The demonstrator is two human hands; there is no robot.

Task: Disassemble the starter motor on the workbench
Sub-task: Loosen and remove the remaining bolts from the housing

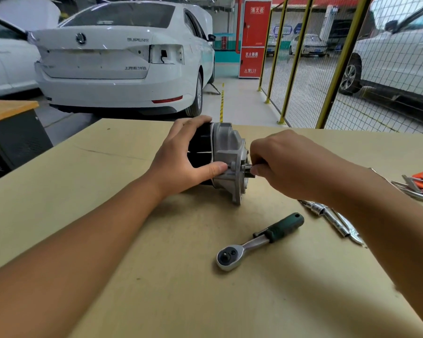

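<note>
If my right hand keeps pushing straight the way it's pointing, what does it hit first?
Most likely the starter motor's grey end housing: the right hand points left at its face and pinches something small there. What that is can't be told, and depth is uncertain.

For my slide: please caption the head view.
Left hand steadies grey-and-black starter motor; right hand works its end.

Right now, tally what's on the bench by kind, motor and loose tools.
Starter motor: 1
Ratchet wrench: 1
Chrome socket-and-extension pieces: at least 2, partly hidden behind the arm
Hex key set in orange holder: 1
Total: at least 5
</note>
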